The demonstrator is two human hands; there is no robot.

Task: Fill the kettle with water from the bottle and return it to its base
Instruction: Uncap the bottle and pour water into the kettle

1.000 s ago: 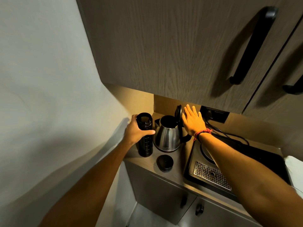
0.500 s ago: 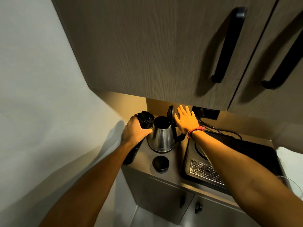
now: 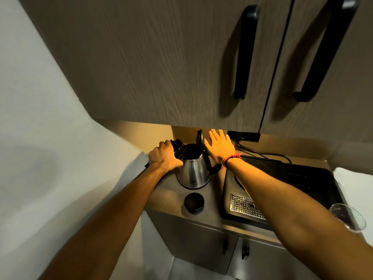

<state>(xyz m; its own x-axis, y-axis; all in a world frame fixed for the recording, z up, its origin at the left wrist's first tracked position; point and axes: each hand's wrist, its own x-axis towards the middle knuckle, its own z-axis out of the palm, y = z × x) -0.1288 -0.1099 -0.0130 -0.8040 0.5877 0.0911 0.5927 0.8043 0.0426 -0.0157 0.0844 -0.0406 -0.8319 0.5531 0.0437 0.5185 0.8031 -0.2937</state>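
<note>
Here, the left hand [image 3: 163, 156] grips a bottle [image 3: 178, 148] tipped over the open kettle [image 3: 194, 171]. The right hand [image 3: 219, 145], fingers spread, rests against the raised lid [image 3: 199, 138].

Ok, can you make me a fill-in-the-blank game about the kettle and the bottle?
1. The left hand tips the black ____ toward the kettle.
2. The kettle's lid stands ____.
3. The right hand has its fingers spread ____, gripping nothing.
4. The black cap lies on the ____.

Missing words: bottle; open; flat; counter
</note>
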